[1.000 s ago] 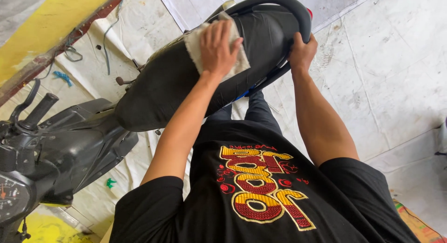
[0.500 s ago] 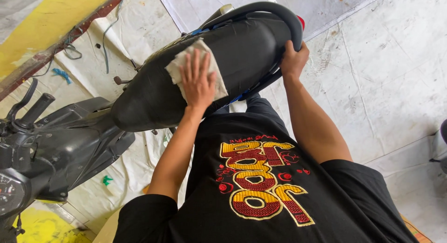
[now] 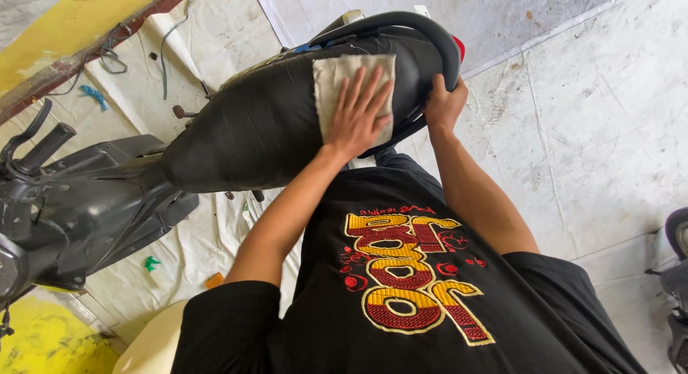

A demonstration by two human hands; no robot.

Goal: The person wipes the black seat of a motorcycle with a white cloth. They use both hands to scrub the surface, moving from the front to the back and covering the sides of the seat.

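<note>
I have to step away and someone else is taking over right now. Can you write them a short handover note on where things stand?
Left hand: flat, fingers spread, pressing a beige cloth onto the black scooter seat near its rear.
Right hand: gripping the black grab rail at the tail, steadying the scooter.
Scooter stands on pale sheeting; handlebar at far left.
Done: cloth is on the rear part of the seat.
Left: cannot tell how much of the seat is already wiped; front part lies uncovered.

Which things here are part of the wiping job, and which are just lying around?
In use:
- beige cloth under the left hand
- black scooter seat
- rear grab rail, gripped by the right hand

Lying about:
- blue scrap
- loose wires
- green scrap
- white floor sheets
</note>
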